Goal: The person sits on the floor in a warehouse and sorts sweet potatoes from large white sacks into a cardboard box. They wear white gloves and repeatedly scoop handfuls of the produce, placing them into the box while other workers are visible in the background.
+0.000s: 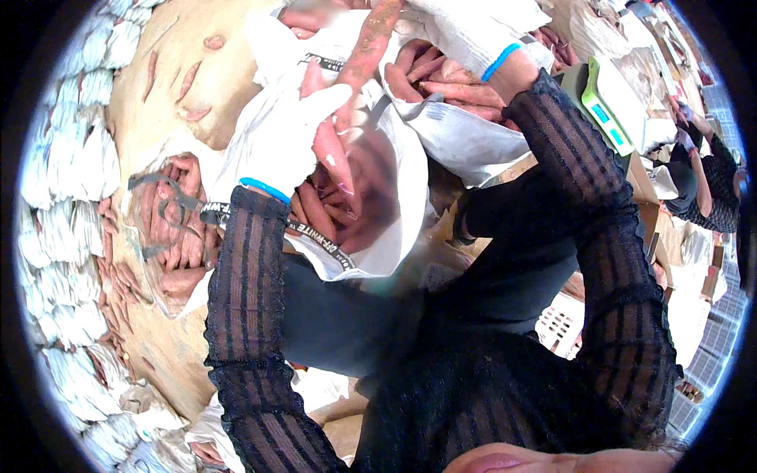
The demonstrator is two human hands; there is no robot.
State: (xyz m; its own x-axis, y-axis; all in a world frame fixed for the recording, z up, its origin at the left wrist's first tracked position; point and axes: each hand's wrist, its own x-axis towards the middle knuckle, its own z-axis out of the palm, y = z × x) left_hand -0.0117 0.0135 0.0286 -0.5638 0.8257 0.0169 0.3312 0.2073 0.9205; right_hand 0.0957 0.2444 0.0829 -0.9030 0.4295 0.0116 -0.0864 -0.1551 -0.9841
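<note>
Both my hands wear white knit gloves with blue cuffs. My left hand (278,127) grips the lower part of a long sweet potato (369,50) with soil on its skin, thumb across it. Just below the thumb, a smaller sweet potato (332,155) points down into an open white bag (408,195). More sweet potatoes (319,210) lie inside that bag. My right hand (455,32) is beside the long one's upper end, above a second white bag (467,136) full of sweet potatoes (464,91). Its fingertips are partly hidden, so its grip is unclear.
On the left, another open bag (133,207) holds sweet potatoes, with loose ones on the floor (171,130). Bundled white bags (89,159) line the far left. A green-edged scale (606,121) stands right. Another person (704,177) is farther right.
</note>
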